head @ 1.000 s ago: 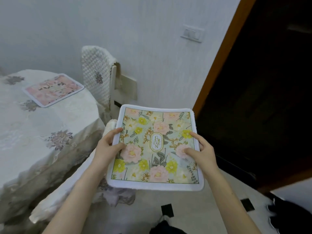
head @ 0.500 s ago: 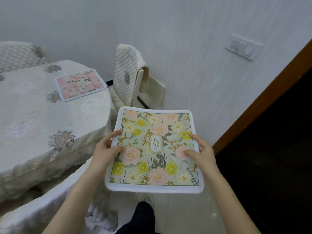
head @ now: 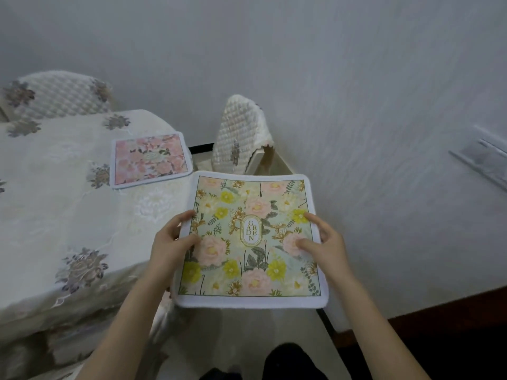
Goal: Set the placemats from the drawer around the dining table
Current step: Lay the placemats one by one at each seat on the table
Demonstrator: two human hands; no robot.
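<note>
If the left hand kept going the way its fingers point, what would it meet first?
The left hand grips the green placemat, fingers pointing up and right. Straight on lies the covered chair back, apparently first, though depth is unclear; the pink placemat lies leftward.

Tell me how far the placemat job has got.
Done: one pink floral placemat lies flat on the dining table, near the far chair. In hand: the left hand and right hand grip the green floral placemat by its sides, off the table's edge. Left: laying it down; other places lie out of view.
</note>
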